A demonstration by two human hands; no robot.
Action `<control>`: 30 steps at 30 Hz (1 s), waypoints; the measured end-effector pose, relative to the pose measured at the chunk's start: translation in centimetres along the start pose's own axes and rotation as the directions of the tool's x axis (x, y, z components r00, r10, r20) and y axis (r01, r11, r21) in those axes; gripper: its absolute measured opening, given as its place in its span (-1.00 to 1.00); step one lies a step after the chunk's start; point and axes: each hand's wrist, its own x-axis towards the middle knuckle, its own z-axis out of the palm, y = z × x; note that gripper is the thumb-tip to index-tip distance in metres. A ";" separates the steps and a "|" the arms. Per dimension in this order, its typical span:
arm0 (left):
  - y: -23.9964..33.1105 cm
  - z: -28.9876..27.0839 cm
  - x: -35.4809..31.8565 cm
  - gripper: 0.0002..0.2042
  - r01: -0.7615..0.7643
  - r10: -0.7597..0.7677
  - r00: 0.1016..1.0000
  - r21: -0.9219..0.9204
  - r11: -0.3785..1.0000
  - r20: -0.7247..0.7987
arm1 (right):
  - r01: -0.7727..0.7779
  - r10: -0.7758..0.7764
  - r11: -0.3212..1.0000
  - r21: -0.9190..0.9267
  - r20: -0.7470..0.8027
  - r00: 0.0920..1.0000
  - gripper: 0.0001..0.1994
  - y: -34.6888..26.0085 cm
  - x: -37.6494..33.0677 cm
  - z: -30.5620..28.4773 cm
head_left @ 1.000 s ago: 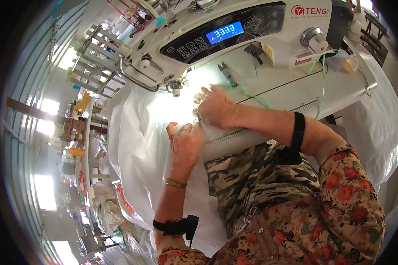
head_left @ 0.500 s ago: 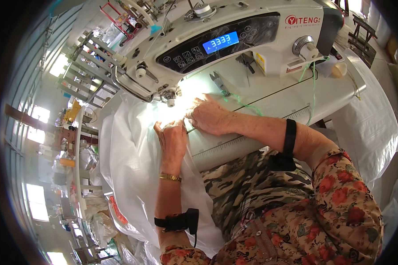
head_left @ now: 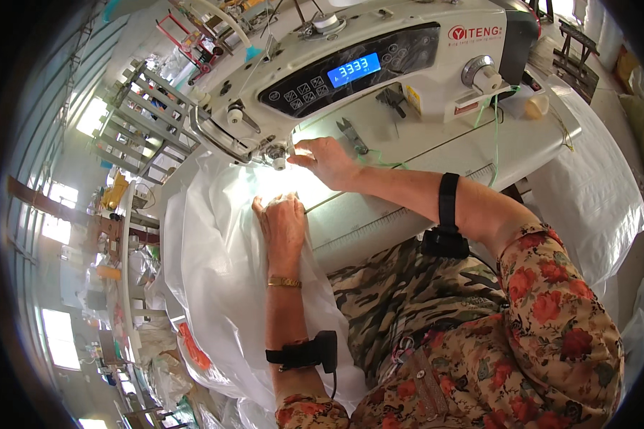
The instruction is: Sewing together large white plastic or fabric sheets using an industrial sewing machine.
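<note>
White sewing machine [head_left: 447,68] with a lit panel stretches across the far side. Its presser area [head_left: 277,161] glares under a lamp. Just in front of it, my left hand [head_left: 283,222] has its fingers bent over the edge of a white plastic sheet [head_left: 215,264], which hangs down to the left over my lap. My right hand [head_left: 329,164] is raised beside the needle area, thumb and fingers apart, with nothing visible between them. Glare hides the needle and fine thread there. Thread snips [head_left: 352,136] lie on the machine bed, beyond my right hand, with green thread [head_left: 386,163] nearby.
A handwheel [head_left: 481,74] sits at the machine's right end, with green thread hanging below. More white sheeting [head_left: 587,207] drapes off the table's right side. A grey slatted rack [head_left: 147,118] stands beyond the machine at the left.
My right hand has left its place beside the left hand, moving up and leftward to the needle area, its fingers spreading. My left hand stays on the sheet, slightly shifted.
</note>
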 end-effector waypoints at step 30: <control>0.6 -1.2 -3.0 -0.77 -0.026 0.022 0.999 -0.158 0.987 -0.031 | -0.026 0.020 0.992 0.126 0.053 0.998 -0.64 0.8 0.4 -0.5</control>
